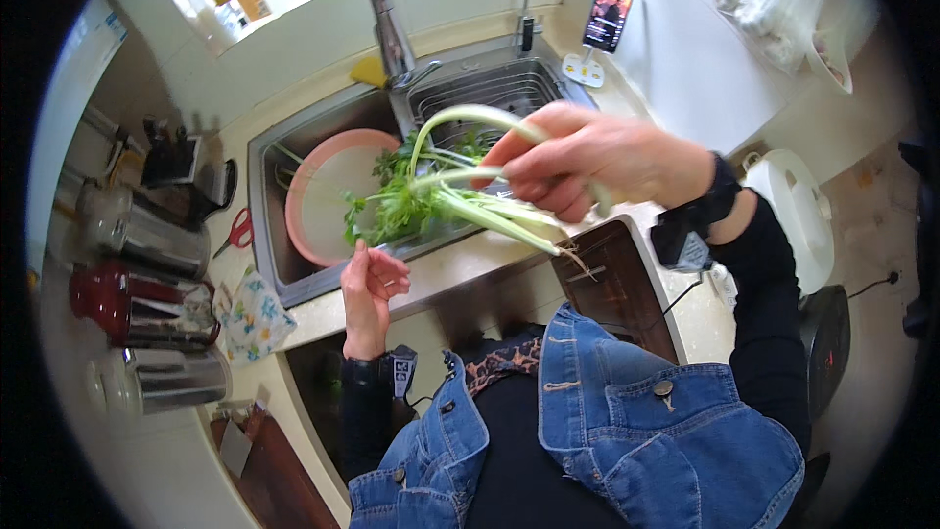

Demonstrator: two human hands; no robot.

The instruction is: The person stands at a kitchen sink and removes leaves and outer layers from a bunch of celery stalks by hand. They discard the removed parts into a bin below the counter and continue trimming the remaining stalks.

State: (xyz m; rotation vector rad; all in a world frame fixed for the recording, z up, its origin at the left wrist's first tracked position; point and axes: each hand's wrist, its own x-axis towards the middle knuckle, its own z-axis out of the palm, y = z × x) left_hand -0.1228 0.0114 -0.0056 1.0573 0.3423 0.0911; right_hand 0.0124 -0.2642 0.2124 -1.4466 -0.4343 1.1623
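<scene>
My right hand (587,154) is raised over the front of the double-bowl sink. Its fingers are closed around a pale green celery stalk (459,112), which bends in a loop towards the left and is partly blurred. Beneath it a bunch of celery (499,219) lies across the sink, leaves to the left and thin roots hanging over the counter's front edge. My left hand (373,290) is near the front rim, palm up and fingers apart, holding nothing. Behind the leaves, a pink-rimmed basin (299,195) stands tilted in the left bowl.
A wire rack (507,84) sits in the right bowl, behind which rises a chrome faucet (389,22). Red scissors (239,229), a floral cloth (253,316) and several canisters (139,305) are at left. A phone on a stand (609,15) is at back right.
</scene>
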